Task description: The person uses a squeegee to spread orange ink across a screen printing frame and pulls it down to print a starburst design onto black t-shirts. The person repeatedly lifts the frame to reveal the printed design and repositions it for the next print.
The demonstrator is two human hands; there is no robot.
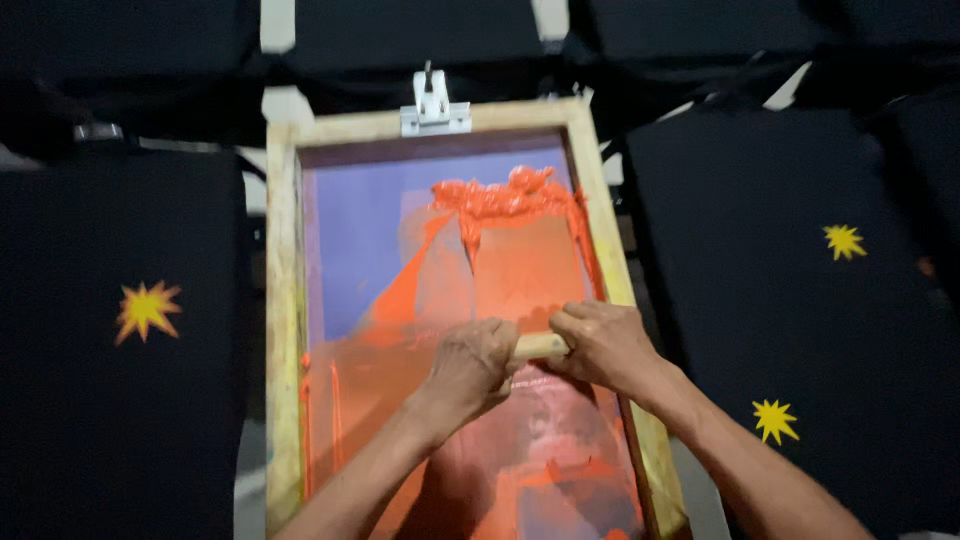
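Starburst print, orange-yellow (147,309), on black cloth (110,400) far left of grip; yellow starbursts (775,420) on black cloth right of it. Left hand (470,368) and right hand (605,345) both clenched on wooden squeegee handle (541,346), touching, mid wooden-framed screen (283,300). Orange ink (505,200) heaped beyond hands.

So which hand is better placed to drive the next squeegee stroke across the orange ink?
Neither clearly: the left hand and the right hand both grip the wooden squeegee handle, side by side over the wooden-framed printing screen.
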